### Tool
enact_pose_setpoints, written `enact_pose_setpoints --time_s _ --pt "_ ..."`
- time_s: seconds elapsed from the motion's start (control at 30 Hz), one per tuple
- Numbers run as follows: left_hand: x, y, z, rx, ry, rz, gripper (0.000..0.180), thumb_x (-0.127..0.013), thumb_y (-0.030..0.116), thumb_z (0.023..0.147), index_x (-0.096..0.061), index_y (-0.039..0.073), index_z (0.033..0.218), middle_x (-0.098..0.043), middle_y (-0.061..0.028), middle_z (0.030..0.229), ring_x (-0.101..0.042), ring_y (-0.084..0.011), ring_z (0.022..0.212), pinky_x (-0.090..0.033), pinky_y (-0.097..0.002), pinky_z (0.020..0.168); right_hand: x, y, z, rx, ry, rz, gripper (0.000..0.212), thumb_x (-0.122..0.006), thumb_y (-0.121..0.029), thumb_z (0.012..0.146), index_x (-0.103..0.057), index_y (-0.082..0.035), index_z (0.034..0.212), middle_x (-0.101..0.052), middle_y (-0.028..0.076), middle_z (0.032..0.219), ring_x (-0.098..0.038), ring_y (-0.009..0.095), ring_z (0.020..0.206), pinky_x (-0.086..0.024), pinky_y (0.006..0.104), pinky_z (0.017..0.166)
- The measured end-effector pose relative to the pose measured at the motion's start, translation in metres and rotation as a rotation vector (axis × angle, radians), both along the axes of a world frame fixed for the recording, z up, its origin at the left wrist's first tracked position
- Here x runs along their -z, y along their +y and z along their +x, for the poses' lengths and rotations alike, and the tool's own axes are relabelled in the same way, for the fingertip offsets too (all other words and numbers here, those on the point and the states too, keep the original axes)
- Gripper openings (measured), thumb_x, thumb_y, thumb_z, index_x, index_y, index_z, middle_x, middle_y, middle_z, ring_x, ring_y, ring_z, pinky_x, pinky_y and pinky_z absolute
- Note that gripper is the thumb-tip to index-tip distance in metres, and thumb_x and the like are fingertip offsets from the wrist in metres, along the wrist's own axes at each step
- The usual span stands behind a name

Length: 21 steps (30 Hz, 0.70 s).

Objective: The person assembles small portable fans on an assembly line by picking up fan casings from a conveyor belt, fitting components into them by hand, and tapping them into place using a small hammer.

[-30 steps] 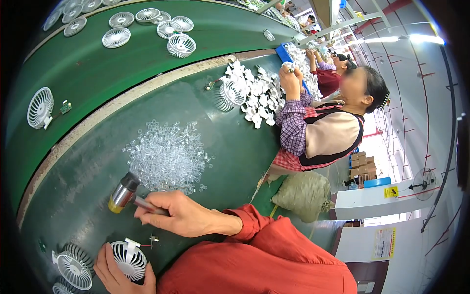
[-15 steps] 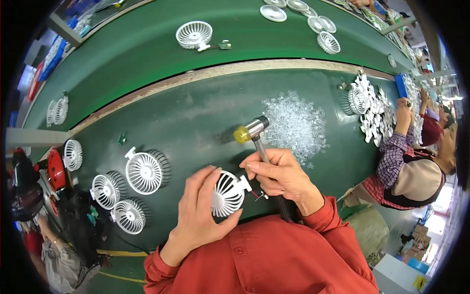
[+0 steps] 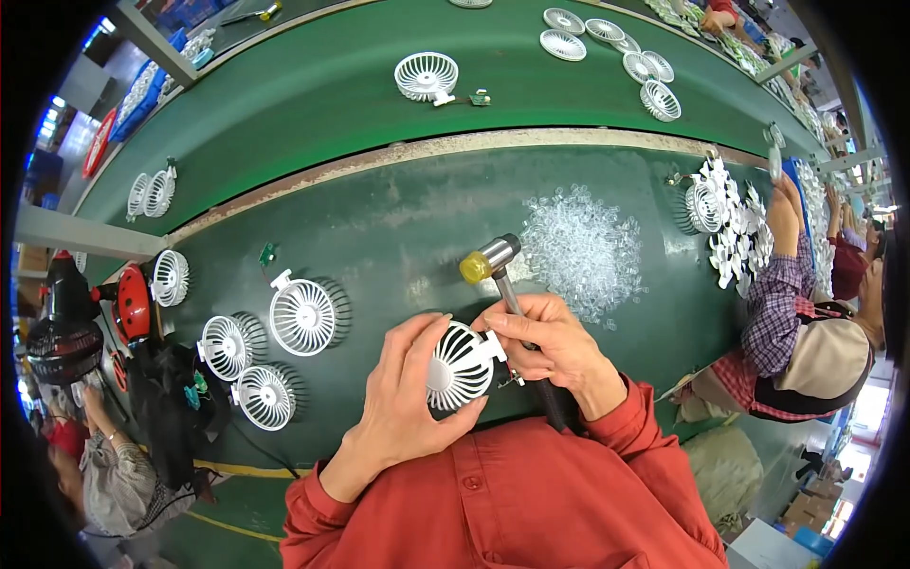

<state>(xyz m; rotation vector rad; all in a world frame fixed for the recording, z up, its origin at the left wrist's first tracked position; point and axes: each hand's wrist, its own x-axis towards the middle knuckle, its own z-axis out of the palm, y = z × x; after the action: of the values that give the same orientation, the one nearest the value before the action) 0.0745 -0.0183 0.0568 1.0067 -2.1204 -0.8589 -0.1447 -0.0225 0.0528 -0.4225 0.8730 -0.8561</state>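
Note:
My left hand is wrapped around a white round fan housing with slatted ribs, in front of my red shirt. Its small white neck points toward my right hand, whose fingertips meet at that neck; a short wire hangs below it. Whether they pinch a tiny piece is hidden. The same right hand grips a mallet, its metal head up, with one yellow and one black face, the dark handle running down through the palm. Beyond the mallet lies a pile of small clear plastic pieces.
Several fan housings lie to the left on the green table, beside a red and black device. White parts are heaped at right, near a co-worker. Behind a raised edge, a green belt carries fan housings and grilles.
The fan housing in my left hand has come right, so its neck now meets my right fingertips. The co-worker's hand has reached farther toward the belt. My view has shifted slightly.

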Motion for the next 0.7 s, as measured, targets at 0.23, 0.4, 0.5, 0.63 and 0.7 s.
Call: enact_pose_setpoints --time_s 0.23,0.4,0.5,0.63,0.7 --pt "0.002 -0.002 -0.001 0.013 0.021 0.06 0.08 -0.082 0.018 0.067 -0.043 -0.001 0.134 -0.047 -0.0215 0.129 -0.055 -0.0384 0.113 -0.052 -0.0433 0.089 0.002 0.002 -0.005 -0.008 -0.042 -0.004 0.02 -0.062 -0.011 0.095 -0.067 0.006 0.104 -0.057 0.005 0.066 -0.031 0.003 0.035 -0.021 0.0217 0.033" --pt "0.006 -0.002 0.002 -0.007 0.044 0.087 0.079 -0.083 0.018 0.067 -0.045 -0.002 0.134 -0.049 -0.0219 0.128 -0.057 -0.0376 0.111 -0.051 -0.0424 0.091 0.005 0.005 -0.003 -0.015 -0.059 -0.053 0.02 -0.061 -0.01 0.095 -0.067 0.006 0.106 -0.06 0.006 0.071 -0.033 0.002 0.038 -0.022 0.0208 0.034" --pt "0.004 -0.003 0.004 -0.042 0.034 0.094 0.078 -0.083 0.019 0.067 -0.047 -0.003 0.133 -0.05 -0.022 0.126 -0.059 -0.0371 0.109 -0.052 -0.0416 0.089 -0.008 0.003 0.002 -0.044 -0.019 -0.037 0.021 -0.066 -0.01 0.092 -0.067 0.005 0.108 -0.061 0.003 0.071 -0.037 0.0 0.043 -0.025 0.0196 0.038" --pt "0.002 -0.004 0.006 -0.108 -0.014 0.077 0.076 -0.084 0.022 0.067 -0.05 -0.001 0.131 -0.05 -0.0197 0.127 -0.059 -0.0358 0.109 -0.054 -0.0408 0.085 -0.004 0.011 0.021 0.032 0.563 -0.29 0.024 -0.074 -0.014 0.088 -0.07 0.004 0.103 -0.056 -0.005 0.071 -0.042 0.002 0.058 -0.033 0.0222 0.049" --pt "-0.005 -0.005 0.007 -0.125 -0.081 0.073 0.08 -0.086 0.03 0.067 -0.048 0.001 0.132 -0.049 -0.0201 0.13 -0.058 -0.0374 0.111 -0.053 -0.0423 0.087 -0.004 0.013 0.024 0.053 0.752 -0.444 0.022 -0.074 -0.012 0.088 -0.07 0.004 0.102 -0.055 -0.006 0.071 -0.045 0.002 0.064 -0.036 0.0223 0.053"
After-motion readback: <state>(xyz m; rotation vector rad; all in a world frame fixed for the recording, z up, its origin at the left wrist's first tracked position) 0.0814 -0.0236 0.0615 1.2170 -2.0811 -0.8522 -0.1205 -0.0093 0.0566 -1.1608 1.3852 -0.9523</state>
